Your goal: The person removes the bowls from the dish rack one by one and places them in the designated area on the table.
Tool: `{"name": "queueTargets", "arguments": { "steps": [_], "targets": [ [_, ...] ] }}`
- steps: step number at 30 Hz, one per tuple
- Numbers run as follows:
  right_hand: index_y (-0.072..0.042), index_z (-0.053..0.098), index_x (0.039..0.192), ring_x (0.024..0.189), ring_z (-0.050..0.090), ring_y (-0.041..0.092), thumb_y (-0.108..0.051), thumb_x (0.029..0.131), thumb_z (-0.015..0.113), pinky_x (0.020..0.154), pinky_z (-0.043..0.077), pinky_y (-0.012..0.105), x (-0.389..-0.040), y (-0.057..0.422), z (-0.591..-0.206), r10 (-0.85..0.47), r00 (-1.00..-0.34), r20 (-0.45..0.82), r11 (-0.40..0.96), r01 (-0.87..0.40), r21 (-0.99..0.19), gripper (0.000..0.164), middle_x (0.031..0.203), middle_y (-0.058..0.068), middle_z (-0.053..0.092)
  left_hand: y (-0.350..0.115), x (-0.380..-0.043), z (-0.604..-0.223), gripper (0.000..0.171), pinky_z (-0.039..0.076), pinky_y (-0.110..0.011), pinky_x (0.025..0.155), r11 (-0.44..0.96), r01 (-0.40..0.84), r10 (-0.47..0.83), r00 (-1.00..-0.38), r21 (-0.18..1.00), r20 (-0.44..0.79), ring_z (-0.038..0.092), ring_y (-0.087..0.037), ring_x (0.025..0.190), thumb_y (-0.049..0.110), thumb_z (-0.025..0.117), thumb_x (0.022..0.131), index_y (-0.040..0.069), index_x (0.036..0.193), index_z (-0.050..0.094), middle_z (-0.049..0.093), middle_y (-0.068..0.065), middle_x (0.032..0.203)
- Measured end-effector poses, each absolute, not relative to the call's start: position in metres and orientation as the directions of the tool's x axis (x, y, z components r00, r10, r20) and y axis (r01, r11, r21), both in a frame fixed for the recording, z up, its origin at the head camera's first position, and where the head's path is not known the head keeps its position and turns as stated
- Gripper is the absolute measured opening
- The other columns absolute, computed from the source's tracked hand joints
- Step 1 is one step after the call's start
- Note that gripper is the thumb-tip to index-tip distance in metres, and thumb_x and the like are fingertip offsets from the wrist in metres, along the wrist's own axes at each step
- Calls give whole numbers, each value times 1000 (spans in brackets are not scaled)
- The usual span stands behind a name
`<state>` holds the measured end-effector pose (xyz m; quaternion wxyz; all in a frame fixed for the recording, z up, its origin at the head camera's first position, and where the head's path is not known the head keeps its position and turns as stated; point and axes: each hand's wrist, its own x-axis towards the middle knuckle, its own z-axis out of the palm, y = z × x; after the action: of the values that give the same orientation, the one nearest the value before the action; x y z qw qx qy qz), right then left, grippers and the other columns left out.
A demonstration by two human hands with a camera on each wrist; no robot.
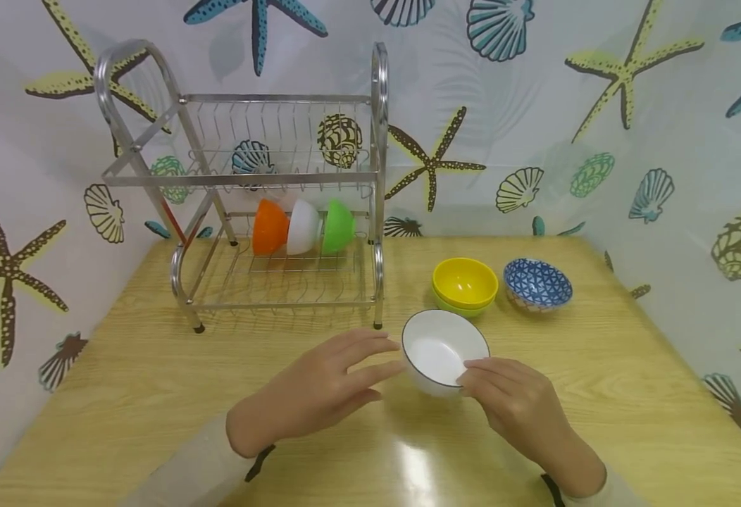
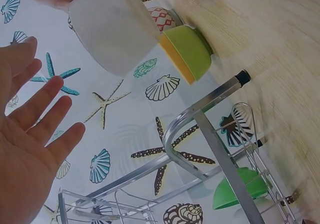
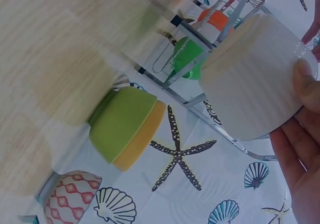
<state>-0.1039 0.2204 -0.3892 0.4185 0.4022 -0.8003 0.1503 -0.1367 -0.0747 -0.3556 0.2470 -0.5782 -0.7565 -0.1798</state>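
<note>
Three bowls [image 1: 303, 229] in rack [image 1: 282, 305], seemingly done | white bowl [image 1: 441, 346] aloft over table [image 1: 148, 352], right hand [image 1: 515, 396] pinching its rim | left hand [image 1: 329, 384] beside it, loose, empty | apparently left: yellow bowl [image 1: 465, 283], lime bowl [image 1: 462, 310], blue-patterned bowl [image 1: 538, 283]

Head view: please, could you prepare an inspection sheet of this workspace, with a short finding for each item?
Surface: wooden table, shiny, reflecting light.
Job's things: white bowl, dark-rimmed, open side up.
Clutter: yellow bowl nested in lime bowl; blue bowl beside them; rack holding orange bowl, pale bowl and green bowl on its lower shelf.
Hands: right hand pinches the white bowl's rim; left hand is near it, not touching.
Cables: nothing certain; a dark strip beside each sleeve, nature unclear.
Surroundings: backdrop printed with starfish and shells.
</note>
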Motion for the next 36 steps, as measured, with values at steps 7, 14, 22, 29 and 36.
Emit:
{"name": "queueTargets", "arguments": {
  "steps": [7, 14, 22, 29, 36],
  "targets": [
    [-8, 73, 80, 74, 70, 24, -34, 102, 44, 64, 58, 38, -109, 235, -396, -485, -414, 770, 709, -701, 70, 45, 81, 6, 74, -82, -140, -356, 51, 41, -36, 107, 290, 957, 789, -246, 10, 563, 48, -23, 127, 22, 72, 87, 16, 134, 55, 55, -6, 133],
    [-8, 73, 80, 73, 69, 24, -40, 103, 37, 62, 58, 38, -115, 248, -400, -511, -478, 715, 752, -651, 103, 53, 81, 7, 73, -89, -142, -358, 50, 42, -37, 106, 331, 942, 779, -305, 52, 548, 47, -22, 128, 26, 69, 90, 16, 136, 53, 53, -6, 135],
    [-6, 74, 80, 71, 69, 25, -44, 102, 33, 62, 58, 39, -118, 255, -404, -515, -573, 638, 784, -615, 81, 60, 79, 8, 73, -97, -142, -358, 58, 42, -36, 106, 364, 925, 771, -366, 111, 522, 46, -18, 128, 25, 68, 91, 17, 143, 44, 50, -5, 138],
    [-8, 75, 82, 69, 67, 21, -13, 70, 81, 63, 58, 36, -117, 255, -404, -486, -690, 537, 836, -547, 55, 14, 77, 5, 72, -101, -141, -360, 57, 43, -35, 105, 373, 919, 759, -383, 130, 527, 46, -17, 127, 25, 66, 92, 18, 144, 42, 49, -3, 139],
    [-14, 76, 83, 67, 65, 17, -17, 73, 83, 60, 56, 33, -112, 245, -396, -411, -852, 325, 903, -430, 15, 12, 76, -1, 72, -103, -143, -360, 52, 45, -36, 102, 351, 930, 740, -349, 112, 575, 49, -19, 125, 22, 68, 91, 16, 139, 50, 52, -4, 135]
  ]
}}
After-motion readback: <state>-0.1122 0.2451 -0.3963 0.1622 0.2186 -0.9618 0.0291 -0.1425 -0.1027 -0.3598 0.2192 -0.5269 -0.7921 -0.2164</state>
